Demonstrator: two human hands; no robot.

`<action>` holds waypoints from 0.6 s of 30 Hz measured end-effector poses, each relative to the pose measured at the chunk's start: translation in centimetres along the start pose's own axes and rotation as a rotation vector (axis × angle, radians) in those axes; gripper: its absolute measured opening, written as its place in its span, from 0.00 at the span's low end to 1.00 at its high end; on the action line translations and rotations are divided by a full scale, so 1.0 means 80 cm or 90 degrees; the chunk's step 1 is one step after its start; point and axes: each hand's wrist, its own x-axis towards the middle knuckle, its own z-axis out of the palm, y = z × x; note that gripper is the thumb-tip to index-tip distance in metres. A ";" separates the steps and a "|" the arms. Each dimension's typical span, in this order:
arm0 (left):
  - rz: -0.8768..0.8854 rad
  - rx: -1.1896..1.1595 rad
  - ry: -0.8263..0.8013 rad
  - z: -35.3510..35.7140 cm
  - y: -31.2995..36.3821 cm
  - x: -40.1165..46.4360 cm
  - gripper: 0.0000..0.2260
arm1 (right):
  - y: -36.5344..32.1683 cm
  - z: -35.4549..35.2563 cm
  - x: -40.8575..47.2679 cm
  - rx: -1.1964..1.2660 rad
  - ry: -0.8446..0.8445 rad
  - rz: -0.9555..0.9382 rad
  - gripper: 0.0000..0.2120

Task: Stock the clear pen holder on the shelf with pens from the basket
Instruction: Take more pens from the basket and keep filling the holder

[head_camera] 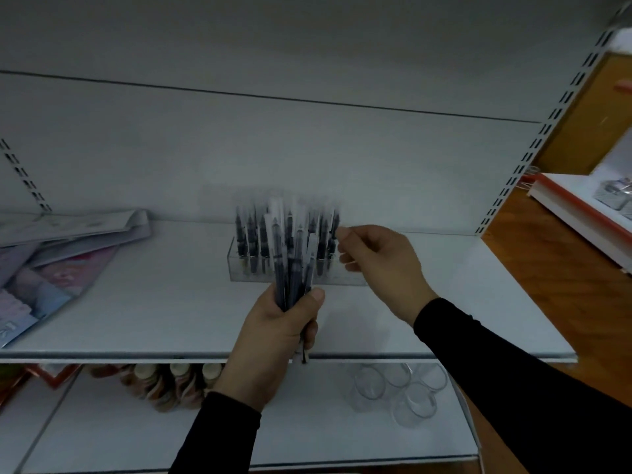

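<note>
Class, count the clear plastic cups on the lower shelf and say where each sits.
About 5 clear cups, clustered at the right of the lower shelf, below the right forearm; blur and overlap make the count uncertain, and more may be hidden.

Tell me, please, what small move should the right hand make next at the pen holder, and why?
Probably the right hand should lower the pen it seems to pinch into a free slot at the right end of the clear pen holder. Its fingertips are at the tops of the rightmost standing pens, and the left hand grips a bundle of pens waiting to be placed.
</note>
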 end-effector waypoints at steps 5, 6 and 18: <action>0.005 0.011 -0.009 0.012 0.000 -0.003 0.10 | -0.010 0.001 -0.018 0.084 -0.179 0.090 0.08; 0.007 0.016 -0.012 0.014 0.001 -0.003 0.09 | -0.011 0.000 -0.019 0.105 -0.196 0.103 0.07; -0.023 0.020 0.039 0.008 -0.001 -0.001 0.12 | -0.026 -0.030 0.015 0.282 -0.004 0.113 0.06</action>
